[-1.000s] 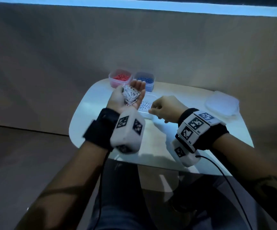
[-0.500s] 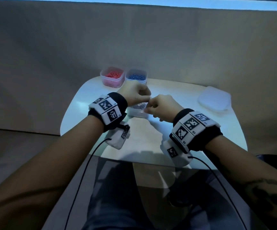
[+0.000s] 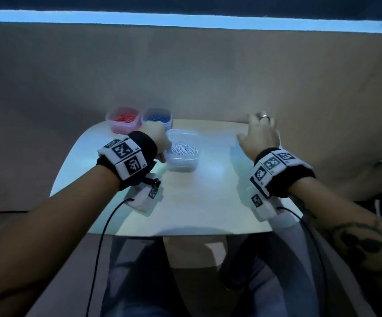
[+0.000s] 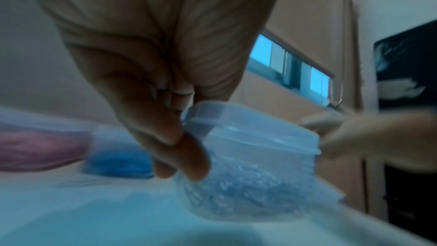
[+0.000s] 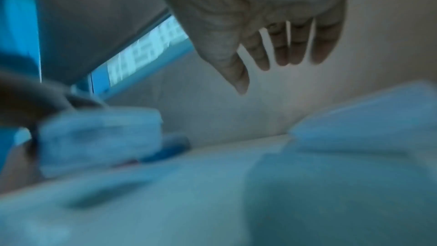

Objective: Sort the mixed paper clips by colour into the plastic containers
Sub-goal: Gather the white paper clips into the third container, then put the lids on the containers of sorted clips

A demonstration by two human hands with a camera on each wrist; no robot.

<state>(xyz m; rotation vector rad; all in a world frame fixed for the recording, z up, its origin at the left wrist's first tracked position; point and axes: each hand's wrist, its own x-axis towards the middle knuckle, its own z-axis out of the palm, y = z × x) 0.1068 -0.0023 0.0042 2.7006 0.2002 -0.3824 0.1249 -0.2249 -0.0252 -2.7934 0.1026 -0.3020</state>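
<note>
A clear container of white paper clips stands mid-table. Behind it to the left are a container of red clips and one of blue clips. My left hand is at the clear container's left wall. In the left wrist view its fingers are curled and the thumb presses the clear container near a corner. My right hand reaches to the far right of the table, open with spread fingers and holding nothing. A blurred pale lid lies below it.
The small white table has rounded corners and a near edge above my lap. A beige wall rises right behind it. Cables run from both wrist cameras along my forearms.
My left hand, earlier palm-up with a heap of white clips, turned over at the clear container and now sits at its side. My right hand left the container and swung far right.
</note>
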